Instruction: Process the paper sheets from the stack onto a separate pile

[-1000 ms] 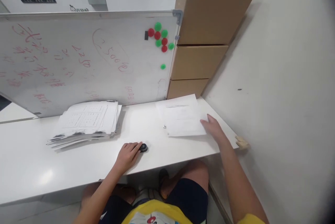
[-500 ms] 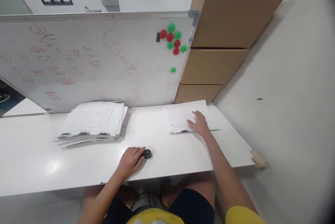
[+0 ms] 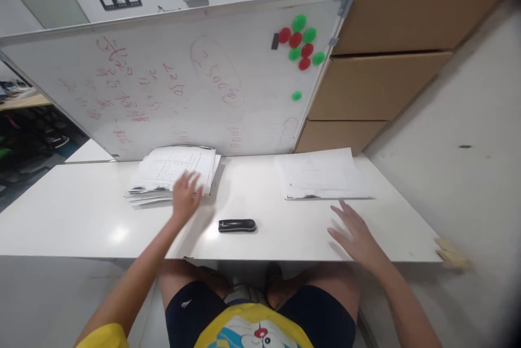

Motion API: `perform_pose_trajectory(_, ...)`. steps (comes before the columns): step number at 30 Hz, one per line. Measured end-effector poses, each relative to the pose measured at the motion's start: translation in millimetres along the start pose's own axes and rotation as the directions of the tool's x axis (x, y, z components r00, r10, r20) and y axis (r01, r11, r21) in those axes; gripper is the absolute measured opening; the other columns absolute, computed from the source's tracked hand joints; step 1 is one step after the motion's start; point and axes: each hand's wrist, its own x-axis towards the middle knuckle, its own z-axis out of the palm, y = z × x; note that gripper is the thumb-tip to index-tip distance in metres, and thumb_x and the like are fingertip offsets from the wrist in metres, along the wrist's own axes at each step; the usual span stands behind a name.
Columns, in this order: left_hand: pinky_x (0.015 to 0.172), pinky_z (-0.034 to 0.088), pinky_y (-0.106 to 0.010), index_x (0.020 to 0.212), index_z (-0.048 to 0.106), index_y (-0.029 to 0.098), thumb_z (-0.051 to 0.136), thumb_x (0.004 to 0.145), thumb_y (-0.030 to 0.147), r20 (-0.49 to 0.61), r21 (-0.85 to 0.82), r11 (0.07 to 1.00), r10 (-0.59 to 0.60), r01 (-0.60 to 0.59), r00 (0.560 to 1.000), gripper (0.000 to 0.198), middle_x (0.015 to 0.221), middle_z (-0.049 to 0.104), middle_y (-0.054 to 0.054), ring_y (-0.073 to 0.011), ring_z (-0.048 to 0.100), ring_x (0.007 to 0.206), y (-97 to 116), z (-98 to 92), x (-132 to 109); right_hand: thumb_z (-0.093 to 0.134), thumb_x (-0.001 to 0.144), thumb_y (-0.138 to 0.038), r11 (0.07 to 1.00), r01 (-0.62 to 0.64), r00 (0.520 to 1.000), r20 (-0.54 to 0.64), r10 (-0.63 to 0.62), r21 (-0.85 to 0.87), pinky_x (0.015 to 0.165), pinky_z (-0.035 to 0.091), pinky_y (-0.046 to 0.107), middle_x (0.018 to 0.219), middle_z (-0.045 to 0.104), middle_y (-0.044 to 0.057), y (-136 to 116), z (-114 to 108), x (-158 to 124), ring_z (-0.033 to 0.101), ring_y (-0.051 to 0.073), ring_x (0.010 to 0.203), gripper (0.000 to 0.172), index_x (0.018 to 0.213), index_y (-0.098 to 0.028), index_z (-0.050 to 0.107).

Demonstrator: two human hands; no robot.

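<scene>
My left hand [image 3: 187, 196], fingers apart and holding nothing, is over the near right corner of a thick stack of printed papers [image 3: 163, 166]; whether it touches them I cannot tell. My right hand [image 3: 354, 231], also empty with its fingers spread, hovers near the front of the desk. Just beyond it lies a thinner pile of paper sheets [image 3: 321, 174], with a dark smudge along its near edge. A black stapler [image 3: 236, 225] rests on the white desk between both hands, touched by neither.
A whiteboard [image 3: 252, 76] with red writing and round red and green magnets stands along the desk's back edge. Stacked cardboard boxes [image 3: 354, 84] rise behind the right-hand papers. A wall [image 3: 468, 185] closes the right side. The desk's front edge runs above my knees.
My left hand has let go of the stapler and moved forward and left to the paper stack. My right hand has drawn back from the right-hand sheets. The view has shifted left.
</scene>
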Motion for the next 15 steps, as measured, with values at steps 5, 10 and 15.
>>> perform_pose_trajectory(5, 0.104, 0.034, -0.055, 0.133, 0.046, 0.008, 0.048, 0.087, 0.044, 0.167, 0.258, 0.940, -0.269, 0.221, 0.948, 0.058, 0.143, 0.043, -0.023, -0.0405, 0.033, 0.137, -46.4, -8.8, 38.2, 0.049, 0.089, -0.053, 0.838, -0.136, 0.989, 0.124, 0.082, 0.529, 0.114, 0.032, 0.043, 0.157, 0.031, 0.001, -28.4, 1.2, -86.2, 0.027, 0.028, 0.144, 0.047, 0.131, -0.032, 0.057)
perform_pose_trajectory(10, 0.085, 0.048, -0.040, 0.113, 0.062, 0.012, 0.036, 0.085, 0.014, 0.116, 0.235, 0.952, -0.226, 0.194, 0.967, 0.038, 0.109, 0.069, -0.015, -0.0289, 0.062, 0.104, -31.6, -21.1, 34.5, 0.057, 0.087, -0.049, 0.702, -0.206, 0.978, 0.166, 0.126, 0.682, 0.113, 0.036, 0.041, 0.152, 0.040, 0.003, -49.4, 14.3, -95.3, 0.032, 0.028, 0.142, 0.042, 0.124, -0.031, 0.063)
perform_pose_trajectory(15, 0.082, 0.051, -0.039, 0.118, 0.062, 0.011, 0.039, 0.083, 0.009, 0.009, 0.221, 0.963, -0.160, 0.154, 0.987, 0.042, 0.111, 0.070, -0.013, -0.0269, 0.066, 0.099, 35.9, -36.4, 9.0, 0.061, 0.083, -0.054, 0.602, -0.336, 0.939, 0.209, 0.273, 0.724, 0.109, 0.038, 0.046, 0.131, 0.062, 0.010, -90.9, 29.0, -78.6, 0.054, 0.031, 0.123, 0.040, 0.110, -0.025, 0.070)
